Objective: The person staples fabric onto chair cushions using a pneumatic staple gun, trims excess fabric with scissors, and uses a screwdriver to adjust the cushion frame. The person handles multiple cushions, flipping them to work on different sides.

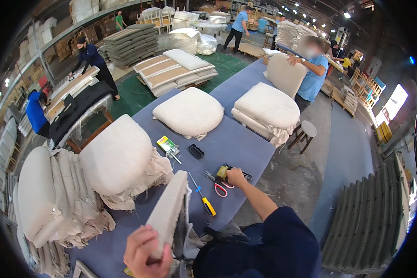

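At the front of the table, my left hand grips the lower end of a cream upholstered seat cushion, which stands on edge with its loose fabric toward me. My right hand is closed around a black-and-yellow hand tool lying at the table's right side; its exact kind is partly hidden by my fingers. Just beside it are scissors with red-and-white handles. Between the scissors and the cushion rests a screwdriver with a yellow handle. Farther back lie a green-and-yellow box and a small black object.
Cream seat cushions with frayed fabric stand at the left. One lies flat on the blue-grey table, near a stack. Across the table a co-worker holds another cushion. A stool stands right; dark cushions line up nearby.
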Tool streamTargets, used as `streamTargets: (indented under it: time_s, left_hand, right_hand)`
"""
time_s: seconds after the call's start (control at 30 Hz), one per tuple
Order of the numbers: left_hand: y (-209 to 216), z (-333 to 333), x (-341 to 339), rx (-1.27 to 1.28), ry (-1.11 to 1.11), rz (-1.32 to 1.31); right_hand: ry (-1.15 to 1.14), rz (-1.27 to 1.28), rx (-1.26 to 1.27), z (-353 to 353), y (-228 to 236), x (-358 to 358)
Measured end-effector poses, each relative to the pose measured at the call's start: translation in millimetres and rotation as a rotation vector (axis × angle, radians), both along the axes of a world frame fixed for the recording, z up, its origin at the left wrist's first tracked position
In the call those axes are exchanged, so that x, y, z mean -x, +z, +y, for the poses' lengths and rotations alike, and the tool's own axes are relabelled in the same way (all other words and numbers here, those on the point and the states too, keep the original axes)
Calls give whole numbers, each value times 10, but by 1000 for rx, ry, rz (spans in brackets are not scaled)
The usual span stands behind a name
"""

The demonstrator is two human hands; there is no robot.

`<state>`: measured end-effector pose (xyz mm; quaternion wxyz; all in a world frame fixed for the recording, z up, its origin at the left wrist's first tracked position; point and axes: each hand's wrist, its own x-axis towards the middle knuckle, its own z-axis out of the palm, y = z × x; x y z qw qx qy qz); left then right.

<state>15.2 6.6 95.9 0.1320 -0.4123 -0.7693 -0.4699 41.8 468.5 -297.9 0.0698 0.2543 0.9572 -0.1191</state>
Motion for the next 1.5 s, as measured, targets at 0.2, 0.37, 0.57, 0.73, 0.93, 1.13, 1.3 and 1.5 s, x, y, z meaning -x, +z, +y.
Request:
streamTargets:
  time_s: [0.2,0.37,0.57,0.73,0.93,1.13,1.3,1.5]
  left_hand:
    - [-269,-456,-538,29,112,-59]
    - [-823,-807,-1098,229,431,-314]
    - [-1329,-1119,-1593,75,687,-192]
    - [-1513,-1308,-1197,-324,631,-396]
    - [-2095,-1035,-443,-498,811,-547]
    - [-1273,-780,-160,-328,479,-231]
    - [-926,-775,154,-623,459,-269]
    - [-1034,-815,527,-706,270,-302]
  right_hand:
    - [-166,433,1380,-1219,293,879]
    - [-290,520,1739,-2152,422,676]
    - [9,411,1373,-2310,1100,729]
    - [232,574,726,-1581,2207,953]
    - [392,421,254,-1234,2863,415]
    - [898,420,708,-2678,3061,189]
    - [925,382,828,-3205,3072,21]
    - [687,600,983,-3742,2841,-376]
